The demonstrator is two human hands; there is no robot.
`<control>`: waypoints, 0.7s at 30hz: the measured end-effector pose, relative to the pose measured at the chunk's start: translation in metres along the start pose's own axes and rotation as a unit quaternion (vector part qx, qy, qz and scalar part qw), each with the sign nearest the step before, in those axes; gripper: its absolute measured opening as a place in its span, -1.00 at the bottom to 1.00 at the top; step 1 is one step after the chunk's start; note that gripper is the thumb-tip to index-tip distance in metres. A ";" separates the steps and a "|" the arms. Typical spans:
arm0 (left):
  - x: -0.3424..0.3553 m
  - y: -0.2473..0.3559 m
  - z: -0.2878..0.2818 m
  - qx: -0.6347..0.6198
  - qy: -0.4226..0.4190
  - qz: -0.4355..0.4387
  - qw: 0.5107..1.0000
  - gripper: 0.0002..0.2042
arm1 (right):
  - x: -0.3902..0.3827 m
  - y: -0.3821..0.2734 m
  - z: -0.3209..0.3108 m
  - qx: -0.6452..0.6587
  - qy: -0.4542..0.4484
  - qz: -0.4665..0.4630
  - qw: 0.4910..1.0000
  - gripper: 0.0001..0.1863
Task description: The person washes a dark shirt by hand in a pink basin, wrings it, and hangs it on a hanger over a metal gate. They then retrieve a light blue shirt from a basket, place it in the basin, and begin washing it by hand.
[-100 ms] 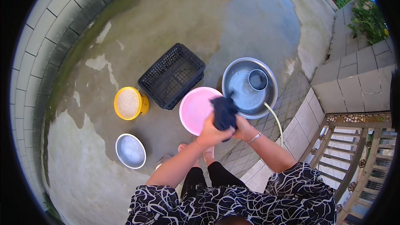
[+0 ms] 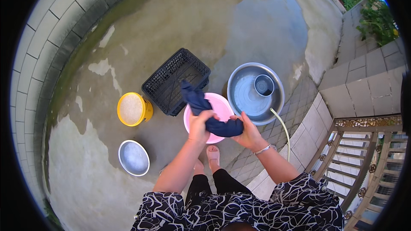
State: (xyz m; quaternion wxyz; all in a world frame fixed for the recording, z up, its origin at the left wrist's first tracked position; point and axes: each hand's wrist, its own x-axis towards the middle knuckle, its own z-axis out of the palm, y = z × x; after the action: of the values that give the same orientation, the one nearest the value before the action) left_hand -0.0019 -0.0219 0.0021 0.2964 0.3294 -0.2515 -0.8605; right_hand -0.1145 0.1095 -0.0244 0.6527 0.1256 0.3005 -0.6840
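Observation:
A dark blue cloth (image 2: 214, 122) is stretched and twisted between both my hands above a pink basin (image 2: 222, 107). My left hand (image 2: 199, 126) grips its left part, from which a loose tail (image 2: 191, 94) sticks up toward the black crate. My right hand (image 2: 246, 132), with a bracelet at the wrist, grips the right end. Both hands hover over the basin's near rim.
A black plastic crate (image 2: 175, 81) lies behind the basin. A large metal basin (image 2: 252, 96) with water, a small pot (image 2: 264, 84) and a hose (image 2: 282, 126) is at the right. A yellow bucket (image 2: 132, 109) and a small metal bowl (image 2: 133, 157) stand left. Steps and a railing (image 2: 355, 158) are at the right.
The cloth, bunched between my hands before, is now pulled out lengthwise and twisted, with one end flung up to the left.

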 end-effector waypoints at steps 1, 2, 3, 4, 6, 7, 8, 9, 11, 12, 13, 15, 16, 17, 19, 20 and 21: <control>0.008 -0.005 -0.016 -0.083 0.029 -0.051 0.995 -0.83 | -0.013 0.001 0.016 -0.042 -0.021 -0.046 0.998 -0.64; 0.012 -0.008 -0.033 -0.160 0.060 -0.099 0.980 -0.84 | -0.022 0.006 0.029 -0.079 -0.047 -0.088 0.992 -0.63; 0.013 -0.008 -0.040 -0.192 0.074 -0.108 0.973 -0.83 | -0.024 0.008 0.031 -0.179 -0.077 -0.113 0.974 -0.52; 0.013 -0.010 -0.046 -0.225 0.087 -0.116 0.964 -0.83 | -0.024 0.009 0.033 -0.294 -0.087 -0.171 0.936 -0.50; 0.007 -0.016 -0.050 -0.240 0.103 -0.106 0.959 -0.82 | -0.025 0.010 0.037 -0.506 -0.100 -0.273 0.812 -0.45; 0.004 -0.019 -0.050 -0.252 0.103 -0.109 0.956 -0.82 | -0.029 0.002 0.040 -0.603 -0.079 -0.274 0.745 -0.50; 0.001 -0.021 -0.048 -0.264 0.103 -0.111 0.953 -0.82 | -0.029 -0.003 0.046 -0.628 -0.091 -0.329 0.699 -0.55; -0.004 -0.022 -0.042 -0.297 0.109 -0.121 0.941 -0.82 | -0.031 -0.006 0.050 -0.648 -0.101 -0.383 0.650 -0.59; -0.020 -0.020 -0.023 -0.289 0.100 -0.101 0.947 -0.81 | -0.031 -0.005 0.062 -0.631 -0.115 -0.473 0.604 -0.74; -0.027 -0.020 -0.015 -0.282 0.089 -0.095 0.951 -0.80 | -0.032 -0.002 0.065 -0.587 -0.112 -0.477 0.645 -0.76; -0.030 -0.020 -0.012 -0.302 0.106 -0.090 0.943 -0.79 | -0.032 0.003 0.066 -0.540 -0.109 -0.480 0.683 -0.78; -0.034 -0.012 -0.006 -0.265 0.115 -0.049 0.956 -0.78 | -0.037 0.011 0.081 -0.458 -0.059 -0.470 0.752 -0.87; -0.037 -0.008 -0.001 -0.247 0.120 -0.030 0.961 -0.78 | -0.037 0.011 0.077 -0.410 -0.031 -0.433 0.802 -0.84; -0.041 -0.002 0.005 -0.202 0.127 0.009 0.971 -0.80 | -0.035 0.011 0.070 -0.358 -0.003 -0.394 0.847 -0.79; -0.060 0.010 0.026 -0.025 0.102 0.090 0.990 -0.79 | -0.035 0.012 0.066 -0.172 0.051 -0.300 0.937 -0.60; -0.067 0.010 0.032 0.064 0.088 0.130 0.986 -0.78 | -0.033 0.013 0.058 -0.099 0.035 -0.249 0.963 -0.61; -0.074 0.001 0.028 0.166 0.067 0.197 0.964 -0.70 | -0.031 0.016 0.047 -0.024 0.017 -0.196 0.980 -0.61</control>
State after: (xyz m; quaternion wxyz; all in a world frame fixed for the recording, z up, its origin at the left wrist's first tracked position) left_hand 0.0235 0.0337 0.0518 0.4174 0.3747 -0.4303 -0.7072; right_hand -0.0851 0.1078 0.0263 0.5040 0.0597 0.3466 -0.7889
